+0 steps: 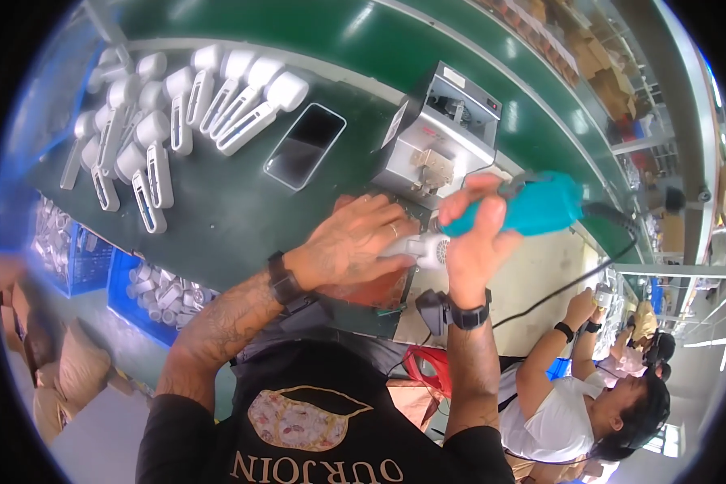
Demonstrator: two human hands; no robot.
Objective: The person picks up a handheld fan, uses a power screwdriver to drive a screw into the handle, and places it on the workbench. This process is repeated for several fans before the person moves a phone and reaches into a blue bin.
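Observation:
My left hand (355,242) is closed on a white plastic part (429,250) with a round slotted grille at its end, pressing it down over a reddish-brown mat (367,292). My right hand (477,242) is wrapped round a teal corded power tool (544,203), which looks like an electric screwdriver. The tool lies above and beside the grille end; its tip is hidden by my fingers, so contact cannot be made out. A grey metal box-shaped machine (436,133) stands just beyond my hands.
Several white long-handled parts (250,121) with round heads lie at the back left, beside a phone (305,147). Blue bins (125,282) of small parts sit below the left table edge. The tool's black cord (552,286) trails right. A co-worker (565,403) sits at the right.

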